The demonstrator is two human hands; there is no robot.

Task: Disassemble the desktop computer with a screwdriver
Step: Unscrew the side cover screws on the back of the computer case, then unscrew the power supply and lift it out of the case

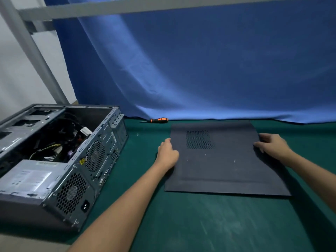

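Note:
A dark side panel [221, 166] with a perforated vent patch lies flat on the green mat. My left hand [168, 154] grips its left edge and my right hand [272, 145] grips its right edge. The desktop computer case [60, 160] lies on its side at the left, open on top, with cables, fans and the power supply showing. An orange and black screwdriver [158, 120] lies on the mat beyond the panel, near the blue curtain, apart from both hands.
The green mat [200, 224] covers the table. A blue curtain [200, 70] hangs right behind the table's far edge. A grey metal frame post [34, 55] slants down behind the case. A small screw-like speck [137, 134] lies between case and panel.

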